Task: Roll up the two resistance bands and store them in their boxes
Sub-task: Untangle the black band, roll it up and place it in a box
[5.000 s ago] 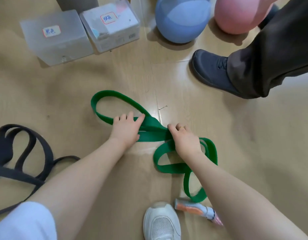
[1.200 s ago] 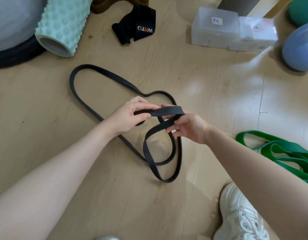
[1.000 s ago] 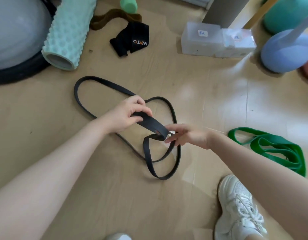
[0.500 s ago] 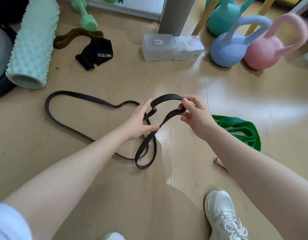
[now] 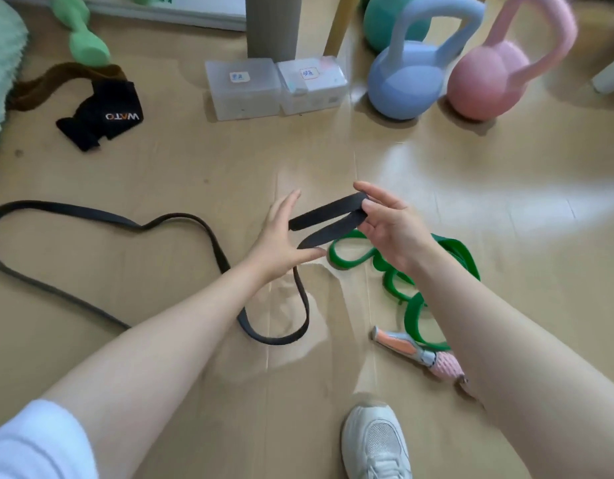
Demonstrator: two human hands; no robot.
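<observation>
The black resistance band [image 5: 181, 219] lies in big loose loops on the wooden floor at the left. Its folded end is raised between my hands. My right hand [image 5: 388, 226] pinches that fold between thumb and fingers. My left hand [image 5: 281, 240] has straight, spread fingers, its palm against the two black strips, not gripping them. The green resistance band [image 5: 410, 316] lies crumpled on the floor under my right forearm, partly hidden. Two translucent labelled boxes [image 5: 243, 88] [image 5: 312, 84] stand side by side, lids shut, at the far middle.
A blue kettlebell [image 5: 405, 81] and a pink kettlebell [image 5: 488, 77] stand right of the boxes, a grey post [image 5: 272, 25] behind them. A black WATO strap [image 5: 101, 115] and green dumbbell [image 5: 88, 46] lie far left. A pink-handled tool [image 5: 416, 354] and my white shoe [image 5: 374, 444] are near.
The black band's folded end has moved right, over the green band. My left hand has let go of its pinch and spread its fingers; my right hand still holds the fold.
</observation>
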